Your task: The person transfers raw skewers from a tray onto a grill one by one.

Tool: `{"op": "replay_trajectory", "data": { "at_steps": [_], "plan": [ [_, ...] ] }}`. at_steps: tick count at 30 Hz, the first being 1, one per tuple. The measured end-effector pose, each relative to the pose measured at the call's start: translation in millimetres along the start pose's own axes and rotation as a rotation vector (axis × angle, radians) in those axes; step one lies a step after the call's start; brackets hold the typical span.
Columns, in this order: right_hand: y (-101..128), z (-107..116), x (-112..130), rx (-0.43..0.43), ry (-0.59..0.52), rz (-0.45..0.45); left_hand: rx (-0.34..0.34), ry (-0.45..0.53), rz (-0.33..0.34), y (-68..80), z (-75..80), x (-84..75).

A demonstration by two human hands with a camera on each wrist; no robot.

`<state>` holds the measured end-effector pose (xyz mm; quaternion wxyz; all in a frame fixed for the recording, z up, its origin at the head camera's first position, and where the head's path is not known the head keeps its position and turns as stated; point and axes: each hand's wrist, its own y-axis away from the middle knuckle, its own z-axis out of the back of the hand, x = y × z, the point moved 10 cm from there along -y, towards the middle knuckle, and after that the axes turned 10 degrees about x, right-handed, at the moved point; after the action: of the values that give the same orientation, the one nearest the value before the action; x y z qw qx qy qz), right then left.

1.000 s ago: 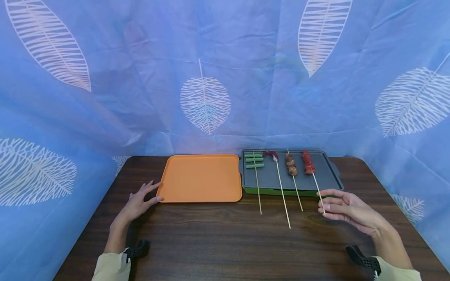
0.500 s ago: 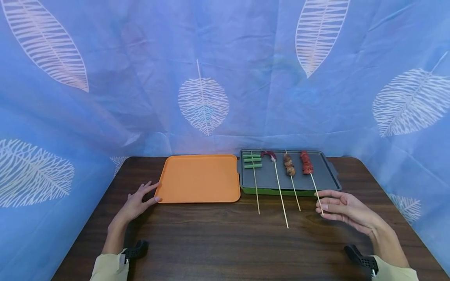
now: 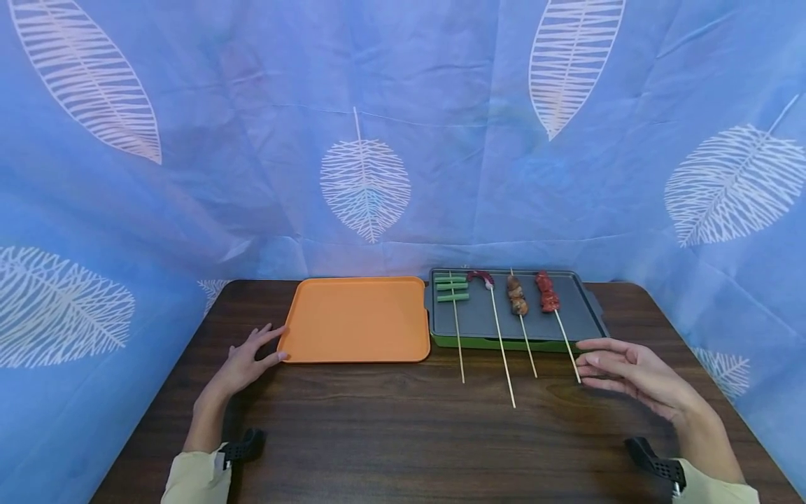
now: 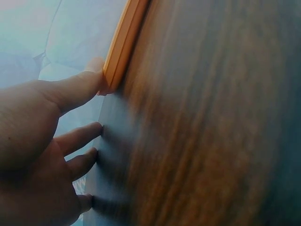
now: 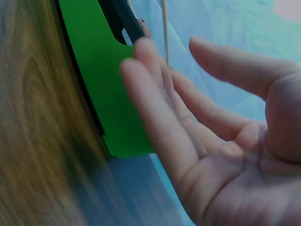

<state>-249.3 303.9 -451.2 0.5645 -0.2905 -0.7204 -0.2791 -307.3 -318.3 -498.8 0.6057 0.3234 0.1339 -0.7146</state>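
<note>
At the near left corner of an orange tray (image 3: 362,318), my left hand (image 3: 242,367) touches the rim with thumb and a finger. The left wrist view shows the thumb (image 4: 77,89) against the tray's edge (image 4: 123,52), other fingers reaching to the tabletop. My right hand (image 3: 632,371) is beside the stick end of a red meat skewer (image 3: 547,292). In the right wrist view its thumb (image 5: 230,63) stands apart from the fingers, with nothing pinched between. The skewer lies on a grey griddle plate (image 3: 579,318), its stick overhanging the front edge.
Also on the griddle lie a brown meatball skewer (image 3: 518,295), a dark red tentacle-like skewer (image 3: 483,277) and a green vegetable skewer (image 3: 452,288). Their sticks extend over the dark wooden table (image 3: 390,434). The griddle has a green base (image 5: 101,84). A blue leaf-patterned cloth (image 3: 441,175) hangs behind.
My right hand has let go of the red meat skewer's stick and moved slightly right. The skewer's head shifted a little left. My left hand stays at the tray corner.
</note>
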Motion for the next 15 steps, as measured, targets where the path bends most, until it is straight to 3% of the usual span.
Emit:
{"op": "replay_trajectory", "data": {
  "at_steps": [3, 9, 15],
  "plan": [
    [8.5, 9.9, 10.4, -0.156, 0.183, 0.053, 0.006, -0.001, -0.011, -0.9, -1.6, -1.9],
    [28.4, 21.6, 44.4, -0.584, 0.776, 0.170, 0.005, -0.010, -0.027, -4.6, -1.0, -8.9],
    [37.5, 20.8, 59.1, -0.769, 1.026, 0.221, -0.029, -0.029, -0.047, -10.9, 1.8, -15.3]
  ]
}}
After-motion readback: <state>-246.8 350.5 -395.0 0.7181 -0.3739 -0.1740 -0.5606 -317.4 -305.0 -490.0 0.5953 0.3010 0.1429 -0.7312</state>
